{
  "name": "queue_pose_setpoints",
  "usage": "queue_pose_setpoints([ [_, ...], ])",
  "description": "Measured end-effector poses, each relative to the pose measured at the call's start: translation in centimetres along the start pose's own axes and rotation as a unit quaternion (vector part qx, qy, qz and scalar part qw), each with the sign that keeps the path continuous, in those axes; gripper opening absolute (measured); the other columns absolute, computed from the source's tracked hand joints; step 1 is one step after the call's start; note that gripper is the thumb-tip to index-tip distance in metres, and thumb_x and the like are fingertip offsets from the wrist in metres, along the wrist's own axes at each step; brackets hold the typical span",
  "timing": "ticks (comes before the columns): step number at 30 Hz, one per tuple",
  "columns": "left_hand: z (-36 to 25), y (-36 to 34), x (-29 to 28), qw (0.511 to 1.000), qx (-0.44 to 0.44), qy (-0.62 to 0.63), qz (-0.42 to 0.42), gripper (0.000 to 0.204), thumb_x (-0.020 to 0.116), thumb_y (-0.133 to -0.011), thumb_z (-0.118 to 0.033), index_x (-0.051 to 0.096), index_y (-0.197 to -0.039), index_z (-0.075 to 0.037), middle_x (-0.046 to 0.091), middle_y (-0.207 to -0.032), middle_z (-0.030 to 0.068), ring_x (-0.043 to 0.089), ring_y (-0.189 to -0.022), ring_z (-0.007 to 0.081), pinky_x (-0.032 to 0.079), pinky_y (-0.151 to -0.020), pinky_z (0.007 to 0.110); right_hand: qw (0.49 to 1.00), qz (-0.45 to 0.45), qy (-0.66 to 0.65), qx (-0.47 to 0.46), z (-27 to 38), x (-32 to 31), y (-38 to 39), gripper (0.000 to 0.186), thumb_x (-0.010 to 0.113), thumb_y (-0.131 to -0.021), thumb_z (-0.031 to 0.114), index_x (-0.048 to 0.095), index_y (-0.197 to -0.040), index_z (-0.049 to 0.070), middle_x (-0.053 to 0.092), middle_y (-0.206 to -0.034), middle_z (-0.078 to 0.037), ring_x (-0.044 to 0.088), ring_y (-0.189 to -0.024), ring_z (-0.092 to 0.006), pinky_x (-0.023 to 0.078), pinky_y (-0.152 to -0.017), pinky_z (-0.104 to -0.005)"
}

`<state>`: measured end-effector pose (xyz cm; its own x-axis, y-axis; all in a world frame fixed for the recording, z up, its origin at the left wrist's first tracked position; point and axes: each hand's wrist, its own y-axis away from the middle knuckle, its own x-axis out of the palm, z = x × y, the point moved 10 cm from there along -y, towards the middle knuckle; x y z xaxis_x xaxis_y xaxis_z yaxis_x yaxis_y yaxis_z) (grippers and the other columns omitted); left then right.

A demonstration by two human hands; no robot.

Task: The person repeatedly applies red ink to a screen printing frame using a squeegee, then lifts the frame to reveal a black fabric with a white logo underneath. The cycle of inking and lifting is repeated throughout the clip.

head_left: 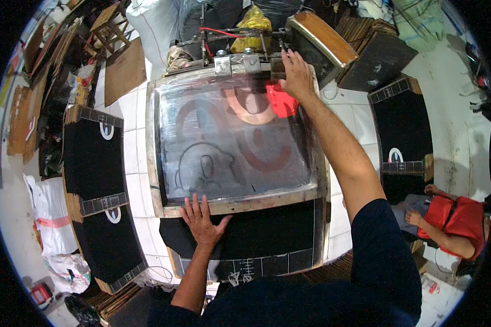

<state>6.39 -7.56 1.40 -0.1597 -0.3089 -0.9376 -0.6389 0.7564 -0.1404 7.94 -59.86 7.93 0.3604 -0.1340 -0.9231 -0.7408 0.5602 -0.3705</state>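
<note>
Across the middle of the floor, between two rows of black boards, a wooden frame lies over a dark cloth, which shows below the front rail. Inside the frame is a grey, see-through mesh with curved shapes and a rounded outline on it, and a patch of red ink sits near its far right corner. Two metal clamps stand at the far rail. The left hand is at the front rail, its fingers spread and thumb out, clamped on nothing. The right hand reaches to the far right corner, just beyond the ink; its fingers are apart and seem to hold nothing, though I cannot tell whether they press on the rail. From this, the step in hand looks like steadying or handling the frame with the ink on the mesh but not spread. The next move calls for a firm left hand on the front rail and a right hand kept out of the ink. Black boards with pale rings stand at left, more boards at right, where a co-worker in red sits.
</note>
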Motion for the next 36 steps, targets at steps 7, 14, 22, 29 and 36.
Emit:
queue_pose_setpoints([
  [7, -0.2, 1.6, -0.3, 0.998, -0.002, -0.061, -0.022, 0.095, 0.071, -0.080, -0.064, 0.042, -0.151, -0.009, 0.038, -0.159, 0.0203, 0.025, -0.152, 0.0457, 0.010, -0.123, 0.067, 0.980, 0.195, 0.005, -0.049, 0.3, -0.5, -1.4, 0.044, 0.082, -0.072, 0.011, 0.068, -0.113, 0.008, 0.066, -0.127, -0.020, 0.064, -0.115, -0.0395, 0.056, -0.091, -0.0486],
  [14, 0.1, 1.6, -0.2, 0.998, -0.010, -0.067, 0.000, 0.094, 0.070, -0.081, -0.065, 0.042, -0.151, -0.009, 0.038, -0.160, 0.0200, 0.025, -0.152, 0.0456, 0.011, -0.123, 0.067, 0.994, 0.077, -0.073, -0.027, -0.4, -1.2, 0.0, 0.038, 0.070, -0.071, 0.000, 0.069, -0.108, 0.006, 0.072, -0.101, -0.018, 0.068, -0.100, -0.0392, 0.054, -0.087, -0.0497],
  [22, 0.1, 1.4, 0.1, 0.999, -0.007, -0.048, -0.009, 0.098, 0.078, -0.075, -0.056, 0.039, -0.153, -0.012, 0.033, -0.162, 0.0173, 0.020, -0.155, 0.0413, 0.008, -0.124, 0.065, 0.986, 0.103, -0.099, -0.088, 1.5, -3.4, 6.6, 0.030, 0.072, -0.070, 0.001, 0.066, -0.099, 0.008, 0.069, -0.094, -0.014, 0.068, -0.093, -0.0378, 0.053, -0.081, -0.0516],
  [29, 0.1, 1.4, 0.0, 0.998, -0.008, -0.054, -0.008, 0.094, 0.075, -0.079, -0.059, 0.042, -0.151, -0.009, 0.036, -0.160, 0.0187, 0.024, -0.153, 0.0422, 0.010, -0.124, 0.065, 0.995, 0.068, -0.066, -0.010, -0.8, -1.1, 0.1, 0.034, 0.068, -0.077, 0.005, 0.069, -0.111, 0.008, 0.072, -0.106, -0.018, 0.066, -0.105, -0.0409, 0.053, -0.089, -0.0501],
  [36, -0.2, 1.2, -0.1, 0.998, -0.017, -0.052, -0.017, 0.091, 0.078, -0.078, -0.055, 0.045, -0.148, -0.008, 0.038, -0.159, 0.0184, 0.025, -0.153, 0.0419, 0.013, -0.124, 0.064, 0.994, 0.036, -0.057, -0.084, 2.0, -3.8, 10.0, 0.040, 0.073, -0.070, 0.002, 0.058, -0.107, 0.006, 0.063, -0.102, -0.012, 0.061, -0.097, -0.0369, 0.050, -0.077, -0.0513],
])
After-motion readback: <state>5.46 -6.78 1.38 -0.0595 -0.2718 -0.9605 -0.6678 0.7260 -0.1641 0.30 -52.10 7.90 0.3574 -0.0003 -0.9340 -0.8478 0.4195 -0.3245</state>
